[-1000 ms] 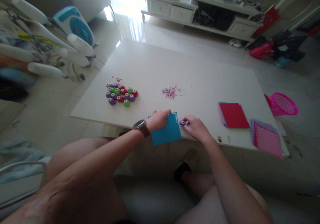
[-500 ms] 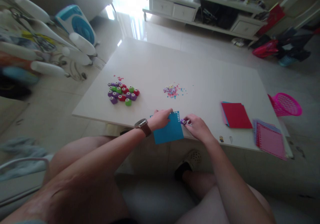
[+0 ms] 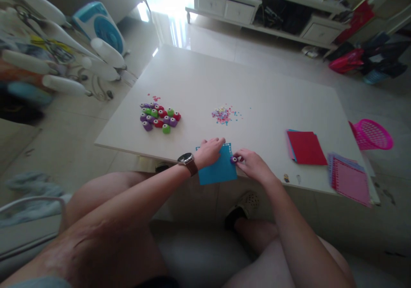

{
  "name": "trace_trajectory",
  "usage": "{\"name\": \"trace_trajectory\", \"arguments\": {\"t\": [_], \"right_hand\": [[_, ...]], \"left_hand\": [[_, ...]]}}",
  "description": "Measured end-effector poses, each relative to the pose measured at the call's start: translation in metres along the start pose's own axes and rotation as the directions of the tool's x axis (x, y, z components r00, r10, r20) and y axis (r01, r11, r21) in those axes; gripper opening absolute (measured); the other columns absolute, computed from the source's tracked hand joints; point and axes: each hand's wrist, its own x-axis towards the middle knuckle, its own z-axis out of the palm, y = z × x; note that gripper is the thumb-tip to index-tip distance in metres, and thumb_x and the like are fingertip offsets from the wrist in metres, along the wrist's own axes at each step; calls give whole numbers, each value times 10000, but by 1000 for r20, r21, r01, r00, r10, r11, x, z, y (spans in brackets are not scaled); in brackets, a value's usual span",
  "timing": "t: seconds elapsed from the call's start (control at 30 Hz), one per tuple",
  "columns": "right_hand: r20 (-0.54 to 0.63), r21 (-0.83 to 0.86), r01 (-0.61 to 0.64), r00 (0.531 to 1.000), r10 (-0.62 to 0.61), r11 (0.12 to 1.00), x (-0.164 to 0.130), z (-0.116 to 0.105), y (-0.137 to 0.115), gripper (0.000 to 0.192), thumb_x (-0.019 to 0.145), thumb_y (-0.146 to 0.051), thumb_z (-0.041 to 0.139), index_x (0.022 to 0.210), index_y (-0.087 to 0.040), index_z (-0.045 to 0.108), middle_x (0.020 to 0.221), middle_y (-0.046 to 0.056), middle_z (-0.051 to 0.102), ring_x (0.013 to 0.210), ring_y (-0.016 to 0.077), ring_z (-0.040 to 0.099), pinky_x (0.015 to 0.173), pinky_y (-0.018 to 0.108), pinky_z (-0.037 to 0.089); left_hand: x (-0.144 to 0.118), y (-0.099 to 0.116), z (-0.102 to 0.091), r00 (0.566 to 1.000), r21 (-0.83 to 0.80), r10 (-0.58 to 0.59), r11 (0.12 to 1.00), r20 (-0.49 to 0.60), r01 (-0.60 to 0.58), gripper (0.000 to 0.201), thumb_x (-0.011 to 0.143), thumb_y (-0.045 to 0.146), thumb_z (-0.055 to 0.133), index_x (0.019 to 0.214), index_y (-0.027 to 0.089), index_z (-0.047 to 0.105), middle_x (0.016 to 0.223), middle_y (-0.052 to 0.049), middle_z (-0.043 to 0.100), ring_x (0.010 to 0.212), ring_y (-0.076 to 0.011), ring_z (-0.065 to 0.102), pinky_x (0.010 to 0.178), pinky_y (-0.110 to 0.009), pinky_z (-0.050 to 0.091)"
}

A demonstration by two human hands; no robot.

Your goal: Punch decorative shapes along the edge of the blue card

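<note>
A sheet of blue paper [image 3: 218,173] lies at the table's near edge and juts out over it, with small cut-out shapes along its far edge and upper right side. My left hand [image 3: 210,152] rests on the sheet with fingers stretched out, pressing it to the table. Between the thumb and fingers of my right hand [image 3: 252,163] is a small purple craft punch [image 3: 234,159], set at the sheet's right edge. Several purple, green and red craft punches [image 3: 158,123] stand grouped on the left. Loose paper confetti [image 3: 222,114] is heaped beyond my hands.
On the right of the white table [image 3: 257,80] lies a stack of coloured paper topped with red [image 3: 308,148]. Edge-punched sheets [image 3: 350,182] overlap the near right corner. Two tiny items, one a yellow figure [image 3: 286,178], sit nearby. A pink basket [image 3: 374,135] stands past the table.
My right hand has brought the purple craft punch slightly down along the sheet's right edge, and it now sits over that edge. My left hand stays on the paper. The view has shifted slightly.
</note>
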Motion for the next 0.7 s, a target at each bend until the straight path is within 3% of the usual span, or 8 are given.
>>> {"name": "trace_trajectory", "arguments": {"t": [0.1, 0.3, 0.43, 0.7], "right_hand": [[12, -2, -14, 1000, 14, 1000, -1, -1, 0, 157, 939, -125, 640, 1016, -212, 746, 1022, 65, 730, 878, 196, 670, 833, 288, 491], [19, 93, -143, 990, 142, 985, -2, -7, 0, 113, 895, -203, 745, 1006, -210, 767, 1036, 67, 759, 886, 200, 695, 823, 286, 521], [30, 230, -244, 969, 244, 942, 2, -6, -3, 134, 909, -292, 752, 996, -194, 776, 1006, 73, 786, 855, 204, 711, 784, 293, 542], [61, 287, -277, 961, 271, 917, 2, -9, 2, 115, 887, -281, 746, 920, -188, 804, 924, 67, 808, 844, 219, 725, 817, 315, 554]], "left_hand": [[-3, 6, 1, 993, 98, 35, 995, -111, -25, 439, 914, 126, 556, 1343, 220, 547, 1361, -146, 595, 1323, -326, 541, 1065, -473, 457], [-3, 9, 8, 999, -26, 24, 999, 42, -23, 166, 973, 260, 573, 1118, 207, 633, 1131, -99, 688, 989, -256, 688, 869, -358, 527], [-3, 9, 10, 998, -17, 52, 999, 38, -52, 258, 946, 368, 682, 1131, 195, 635, 1168, -108, 692, 1011, -270, 700, 864, -353, 536], [-4, 9, 8, 997, 2, 53, 999, 48, -53, 272, 932, 373, 734, 1119, 209, 623, 1167, -90, 696, 1008, -260, 703, 837, -330, 523]]}}
